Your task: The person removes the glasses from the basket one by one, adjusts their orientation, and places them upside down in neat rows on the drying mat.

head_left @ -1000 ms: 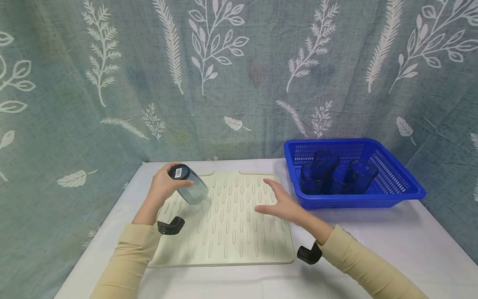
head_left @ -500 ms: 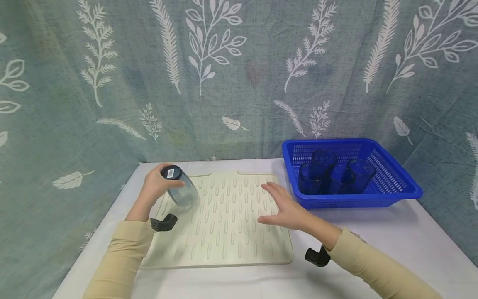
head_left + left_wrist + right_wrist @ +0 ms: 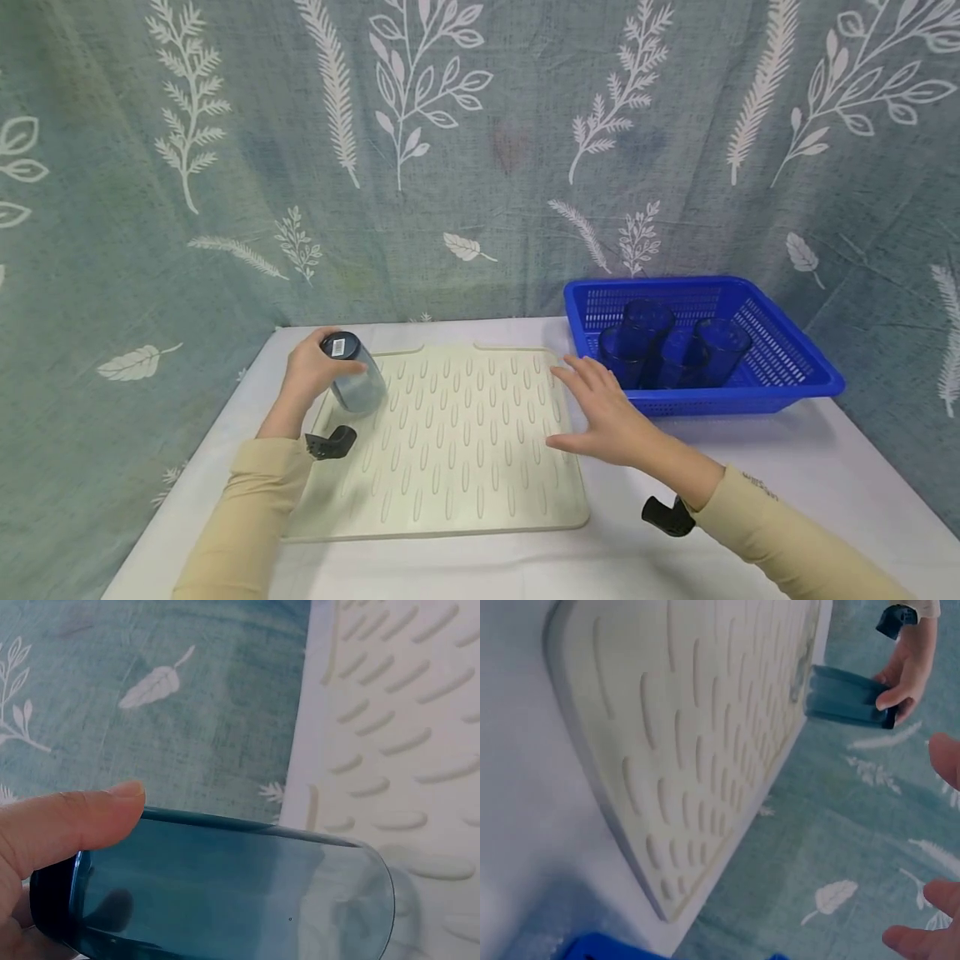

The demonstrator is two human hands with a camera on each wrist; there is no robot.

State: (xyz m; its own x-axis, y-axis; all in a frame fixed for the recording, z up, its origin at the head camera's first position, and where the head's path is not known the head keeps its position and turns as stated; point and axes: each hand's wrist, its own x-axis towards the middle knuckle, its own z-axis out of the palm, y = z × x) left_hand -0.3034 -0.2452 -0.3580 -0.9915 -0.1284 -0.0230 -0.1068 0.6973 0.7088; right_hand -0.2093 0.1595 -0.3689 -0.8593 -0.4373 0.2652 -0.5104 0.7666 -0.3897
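The left hand (image 3: pixel 311 375) gripped a blue-tinted glass (image 3: pixel 351 372) near its base, fingers and thumb curled round it, and held it tilted with the base up and the open mouth angled down over the far left corner of the cream drying mat (image 3: pixel 450 442). In the head view the rim appeared to sit at or just above the mat, but whether it touched could not be told; the left wrist view showed only a thumb (image 3: pixel 64 825) on the glass wall (image 3: pixel 225 892) and the ribbed mat beyond, with the rest of the hand cut off. A small barcode label sat on the upturned base (its print too small to read). The right hand (image 3: pixel 607 412) hovered with fingers spread and relaxed, holding nothing, over the mat's right edge, near the blue basket (image 3: pixel 780 379). In the right wrist view just two fingertips (image 3: pixel 946 759) showed at the frame's edge, so the palm was hidden there. Inside the basket stood several dark blue glasses (image 3: pixel 648 342), overlapping one another so that their exact number was hard to make out. Mat and basket rested on a white table (image 3: pixel 787 492), in front of a leaf-patterned curtain (image 3: pixel 480 150).
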